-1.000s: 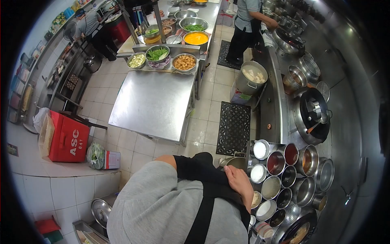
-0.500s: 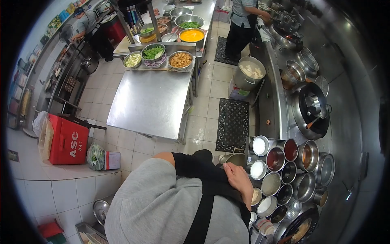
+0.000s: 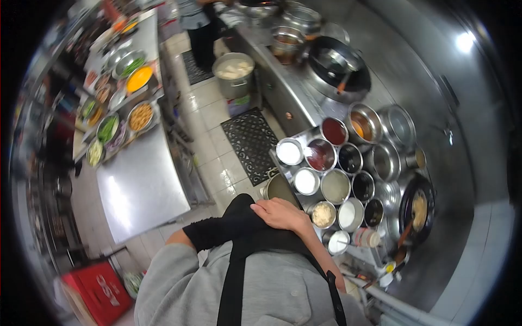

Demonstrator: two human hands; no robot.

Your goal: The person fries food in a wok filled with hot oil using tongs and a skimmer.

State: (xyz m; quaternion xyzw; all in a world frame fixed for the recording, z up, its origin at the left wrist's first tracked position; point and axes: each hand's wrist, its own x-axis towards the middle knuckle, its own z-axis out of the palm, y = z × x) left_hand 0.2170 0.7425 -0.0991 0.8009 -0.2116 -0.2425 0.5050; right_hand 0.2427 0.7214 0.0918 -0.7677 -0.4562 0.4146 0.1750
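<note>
My right hand [image 3: 280,213] lies across my front with its fingers stretched out over black cloth, holding nothing that I can see. Under it, my left forearm in a black sleeve [image 3: 209,232] crosses my body; the left hand itself is hidden. Nearest to the right hand are a deep metal pot [image 3: 283,190] below the counter edge and a pot of pale chopped stuff [image 3: 324,215]. A pot of white powder or liquid [image 3: 306,181] and one of dark red sauce [image 3: 321,155] stand beyond.
Several sauce pots crowd the counter at right, with a wok [image 3: 417,209] behind them. A black floor mat [image 3: 251,144], a large stockpot [image 3: 234,81] and a person [image 3: 198,32] are ahead. A steel table [image 3: 144,187] with food bowls and a red box [image 3: 98,293] are at left.
My view has swung right, so the sauce pots sit nearer the middle and the steel table has shifted left. Both arms stay crossed at my front.
</note>
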